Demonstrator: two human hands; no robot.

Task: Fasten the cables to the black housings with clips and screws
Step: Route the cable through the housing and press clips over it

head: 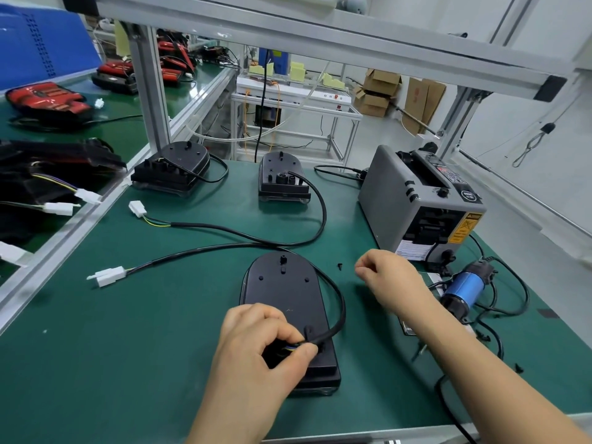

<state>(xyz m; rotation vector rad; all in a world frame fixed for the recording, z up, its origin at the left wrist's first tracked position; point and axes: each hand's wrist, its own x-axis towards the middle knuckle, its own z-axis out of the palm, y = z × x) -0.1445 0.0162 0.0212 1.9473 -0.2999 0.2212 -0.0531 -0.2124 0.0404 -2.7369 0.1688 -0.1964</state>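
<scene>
A black oval housing [283, 290] lies on the green mat in front of me. My left hand [256, 344] pinches its black cable [336, 318] against the housing's near end, beside a small black clip [308, 332]. That cable loops away to a white connector [109, 276]. My right hand [389, 278] hovers to the right of the housing with its fingers curled; whether it holds something is hidden. A small black screw [340, 266] lies on the mat just left of it. Two more housings [179, 166] [282, 174] stand at the back.
A grey tape dispenser [419, 203] stands at the right. A blue electric screwdriver [464, 288] with tangled leads lies next to it. Small black parts [518, 367] are scattered near the right edge. An aluminium frame post [149, 91] rises at the back left.
</scene>
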